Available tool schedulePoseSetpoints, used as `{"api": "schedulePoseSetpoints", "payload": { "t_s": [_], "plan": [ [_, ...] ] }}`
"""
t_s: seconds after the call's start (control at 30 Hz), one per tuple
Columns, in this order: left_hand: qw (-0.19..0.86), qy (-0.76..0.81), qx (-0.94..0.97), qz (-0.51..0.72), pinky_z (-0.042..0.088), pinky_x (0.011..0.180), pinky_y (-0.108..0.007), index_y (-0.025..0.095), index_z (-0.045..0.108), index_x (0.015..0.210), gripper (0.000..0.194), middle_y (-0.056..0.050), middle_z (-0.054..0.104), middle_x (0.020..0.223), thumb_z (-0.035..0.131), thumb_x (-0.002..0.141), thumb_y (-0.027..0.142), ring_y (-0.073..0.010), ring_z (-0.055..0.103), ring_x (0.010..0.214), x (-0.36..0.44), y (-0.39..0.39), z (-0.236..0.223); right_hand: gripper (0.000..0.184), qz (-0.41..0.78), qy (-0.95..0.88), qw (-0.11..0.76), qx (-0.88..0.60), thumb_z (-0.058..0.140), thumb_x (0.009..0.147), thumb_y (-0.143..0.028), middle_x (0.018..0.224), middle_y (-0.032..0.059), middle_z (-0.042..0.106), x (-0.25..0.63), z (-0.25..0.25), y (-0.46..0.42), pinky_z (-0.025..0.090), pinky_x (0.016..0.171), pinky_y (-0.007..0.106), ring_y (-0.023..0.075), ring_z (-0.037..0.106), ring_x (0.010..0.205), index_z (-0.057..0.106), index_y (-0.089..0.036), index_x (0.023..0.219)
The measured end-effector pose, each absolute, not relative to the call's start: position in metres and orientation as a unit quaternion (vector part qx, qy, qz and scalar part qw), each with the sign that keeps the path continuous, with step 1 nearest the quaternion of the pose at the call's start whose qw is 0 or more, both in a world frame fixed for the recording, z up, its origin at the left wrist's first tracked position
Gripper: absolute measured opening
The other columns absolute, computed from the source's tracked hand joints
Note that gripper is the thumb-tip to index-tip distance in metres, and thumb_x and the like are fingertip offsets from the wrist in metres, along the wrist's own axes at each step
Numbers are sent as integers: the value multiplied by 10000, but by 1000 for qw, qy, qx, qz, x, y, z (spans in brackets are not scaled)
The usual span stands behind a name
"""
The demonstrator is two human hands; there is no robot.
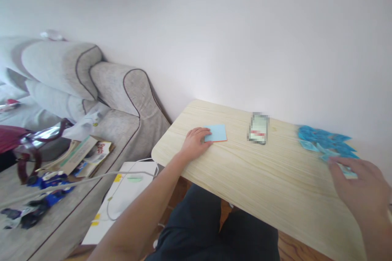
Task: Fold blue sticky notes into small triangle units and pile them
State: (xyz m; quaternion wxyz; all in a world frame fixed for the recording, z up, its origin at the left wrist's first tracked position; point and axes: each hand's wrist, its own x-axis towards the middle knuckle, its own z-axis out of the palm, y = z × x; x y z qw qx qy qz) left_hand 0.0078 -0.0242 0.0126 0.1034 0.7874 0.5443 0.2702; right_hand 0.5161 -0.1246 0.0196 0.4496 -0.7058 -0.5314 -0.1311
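Note:
My left hand [195, 142] lies on the light wooden table [245, 171] with its fingertips curled on the left edge of a pale blue paper pad [217, 133] that has an orange underside. My right hand [359, 185] reaches toward a pile of several blue folded paper pieces [326, 140] at the table's right side. Its fingers pinch a pale blue piece [349, 171] at the pile's near edge. A blurred-out phone [258, 128] lies flat between the pad and the pile.
A grey sofa [92, 85] stands to the left, with magazines [82, 155], a shiny bag [39, 138] and wrappers on it. A white box [122, 195] with a cable sits on the floor beside the table. A white wall runs right behind the table.

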Motion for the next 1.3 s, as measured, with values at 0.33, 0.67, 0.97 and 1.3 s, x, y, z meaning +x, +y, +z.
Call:
{"api": "schedulePoseSetpoints", "payload": {
  "t_s": [0.33, 0.67, 0.97, 1.3],
  "plan": [
    [98, 529, 795, 279, 424, 1117, -479, 305, 759, 1060, 192, -15, 699, 1307, 670, 917, 396, -255, 586, 1242, 8, -19, 9, 112, 32, -646, 441, -622, 641, 938, -315, 950, 42, 731, 338, 16, -134, 536, 873, 382, 216, 681, 918, 732, -251, 931],
    [114, 527, 793, 284, 398, 1078, -521, 329, 750, 1057, 212, -25, 706, 1264, 748, 855, 395, -294, 575, 1235, 4, -11, 9, 174, 115, -690, 367, -613, 595, 960, -310, 1051, 83, 716, 231, 8, -66, 501, 956, 438, 265, 634, 1039, 724, -253, 1062],
    [74, 581, 768, 258, 400, 1063, -561, 288, 613, 1350, 498, -99, 630, 1369, 694, 876, 417, -360, 519, 1286, 6, 4, 11, 264, 84, -685, 318, -650, 676, 922, -394, 1060, 85, 655, 210, 0, -41, 440, 920, 429, 278, 572, 1026, 731, -261, 1143],
    [44, 563, 780, 269, 366, 1084, -542, 288, 662, 1271, 350, -91, 681, 1315, 617, 933, 367, -333, 555, 1253, 9, 6, 15, 256, 67, -688, 314, -651, 677, 924, -393, 1042, 75, 648, 209, 1, -42, 427, 903, 410, 267, 564, 1001, 731, -258, 1134]
  ]
}}
